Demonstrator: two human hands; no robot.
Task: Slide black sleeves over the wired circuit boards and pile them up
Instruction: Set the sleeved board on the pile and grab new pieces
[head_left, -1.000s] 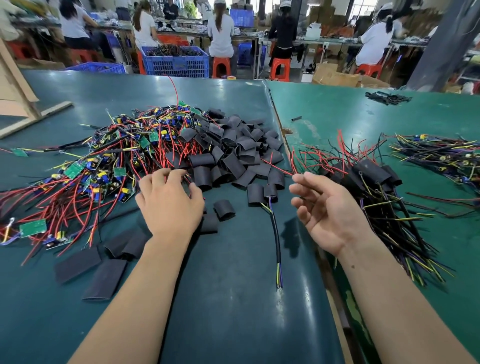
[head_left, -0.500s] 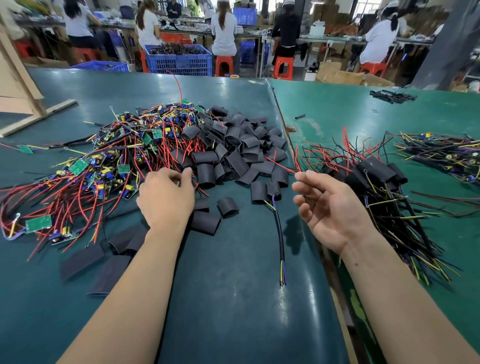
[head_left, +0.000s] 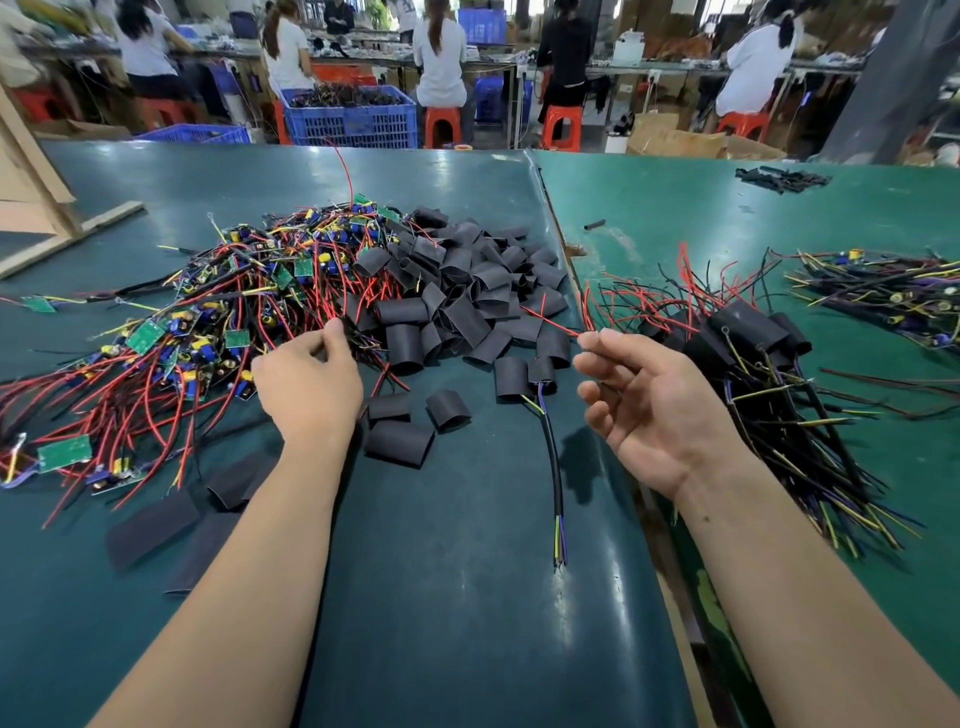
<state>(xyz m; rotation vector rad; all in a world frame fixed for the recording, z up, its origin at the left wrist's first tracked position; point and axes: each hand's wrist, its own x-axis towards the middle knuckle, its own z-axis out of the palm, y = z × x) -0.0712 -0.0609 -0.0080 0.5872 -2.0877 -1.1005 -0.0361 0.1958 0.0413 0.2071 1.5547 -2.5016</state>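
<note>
Left hand pinches wires at the edge of the board tangle, mid-left of frame; right hand hovers loosely open, empty. Sleeves heaped centre look light and floppy; boards snag, so I'd lift by the board edge
</note>
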